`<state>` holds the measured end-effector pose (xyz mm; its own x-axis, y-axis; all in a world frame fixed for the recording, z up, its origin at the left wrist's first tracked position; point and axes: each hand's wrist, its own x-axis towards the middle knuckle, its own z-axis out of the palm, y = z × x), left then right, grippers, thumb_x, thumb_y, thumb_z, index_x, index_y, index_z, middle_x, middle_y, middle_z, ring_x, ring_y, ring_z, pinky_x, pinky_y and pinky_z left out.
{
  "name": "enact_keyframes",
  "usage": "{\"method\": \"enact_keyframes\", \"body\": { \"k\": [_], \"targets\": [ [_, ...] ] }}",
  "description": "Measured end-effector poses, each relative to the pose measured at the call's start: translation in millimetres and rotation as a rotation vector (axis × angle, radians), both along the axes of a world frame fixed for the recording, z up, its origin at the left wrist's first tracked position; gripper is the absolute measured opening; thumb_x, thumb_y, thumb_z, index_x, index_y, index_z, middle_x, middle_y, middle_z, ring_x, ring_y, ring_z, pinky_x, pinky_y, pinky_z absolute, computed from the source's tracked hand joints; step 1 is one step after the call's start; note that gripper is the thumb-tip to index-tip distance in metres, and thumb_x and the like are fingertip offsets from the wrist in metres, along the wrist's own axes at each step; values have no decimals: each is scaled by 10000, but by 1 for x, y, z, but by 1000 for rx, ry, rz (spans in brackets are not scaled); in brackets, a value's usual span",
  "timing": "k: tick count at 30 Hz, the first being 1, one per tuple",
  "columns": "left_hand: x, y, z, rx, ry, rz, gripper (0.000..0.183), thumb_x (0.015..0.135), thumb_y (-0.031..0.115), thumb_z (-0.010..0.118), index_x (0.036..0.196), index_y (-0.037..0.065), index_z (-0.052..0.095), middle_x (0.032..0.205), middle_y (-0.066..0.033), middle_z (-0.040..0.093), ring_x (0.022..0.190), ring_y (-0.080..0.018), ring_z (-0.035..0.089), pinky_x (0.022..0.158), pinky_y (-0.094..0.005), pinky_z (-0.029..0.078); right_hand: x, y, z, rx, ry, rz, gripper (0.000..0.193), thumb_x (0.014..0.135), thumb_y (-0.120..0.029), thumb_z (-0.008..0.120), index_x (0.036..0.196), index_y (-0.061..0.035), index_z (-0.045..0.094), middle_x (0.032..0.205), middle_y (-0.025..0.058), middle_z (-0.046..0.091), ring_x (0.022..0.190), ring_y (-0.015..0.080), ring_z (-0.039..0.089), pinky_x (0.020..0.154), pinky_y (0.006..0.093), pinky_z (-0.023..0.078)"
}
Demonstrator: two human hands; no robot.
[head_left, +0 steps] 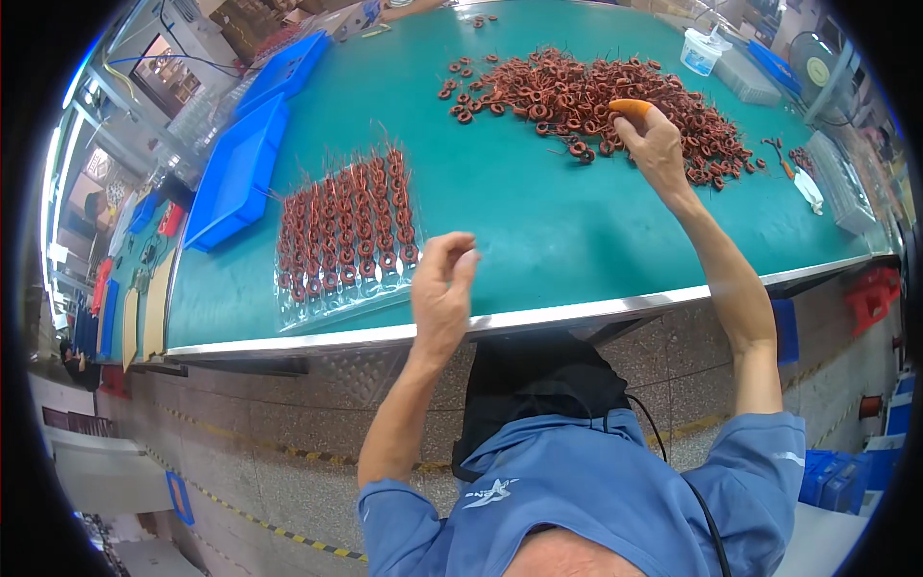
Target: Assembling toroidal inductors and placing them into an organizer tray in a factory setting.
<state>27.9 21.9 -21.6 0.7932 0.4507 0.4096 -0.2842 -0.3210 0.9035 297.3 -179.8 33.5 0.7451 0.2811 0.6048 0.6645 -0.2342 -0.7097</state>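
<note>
My right hand [654, 149] is at the near side of a heap of red-brown wire-wound ring coils [567, 87], with an orange finger cot [630, 107] on one finger. Its thumb and covered finger close about a ring coil at the heap's edge, as far as I can tell. Just above the table's front edge, my left hand [442, 298] is curled shut, and nothing shows between its thumb and fingers. Left of it, several rows of the same coils [348, 231] lie on a clear plastic tray [336, 313], their thin wire ends sticking up.
Two blue bins [231, 183] stand along the table's left side. At the far right are a white tub [702, 53], clear trays [841, 183] and an orange-handled tool [786, 169]. The green tabletop [548, 240] ends in a pale front edge. Another person's arm [409, 10] rests at the far edge.
</note>
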Motion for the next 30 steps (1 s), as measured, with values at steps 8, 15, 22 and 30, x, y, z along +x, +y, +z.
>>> {"method": "enact_keyframes", "body": {
  "k": [8, 15, 22, 30],
  "targets": [
    [30, -74, 16, -404, -30, -303, 520, 1025, 357, 431, 1349, -41, 352, 1117, -140, 590, 924, -175, 621, 833, -299, 482, -129, 25, -12, 2, -497, 228, 375, 773, 12, 722, 1133, -16, 620, 949, 83, 640, 817, 210, 650, 704, 305, 531],
    [20, -52, 7, -464, -129, -157, 389, 1034, 321, 430, 1223, -13, 494, 1033, -69, 568, 927, -111, 556, 819, -243, 458, -170, 33, -28, -82, -535, 455, 422, 743, 23, 723, 1146, 24, 598, 1087, 147, 604, 969, 298, 612, 843, 392, 503],
    [0, -28, 8, -426, -38, -423, 355, 1024, 320, 447, 1168, 6, 531, 794, -52, 548, 637, -132, 569, 600, -261, 485, -156, 39, 14, -50, 98, 442, 245, 865, -120, 671, 1078, 0, 656, 985, 96, 657, 866, 191, 610, 755, 287, 467],
    [-2, -37, 25, -253, 59, -100, 248, 991, 190, 493, 955, -20, 619, 583, 4, 501, 518, -79, 509, 483, -239, 423, -177, 26, 4, -147, -561, 330, 97, 818, 10, 691, 902, 38, 652, 845, 132, 628, 753, 291, 611, 669, 350, 490]
  ]
}}
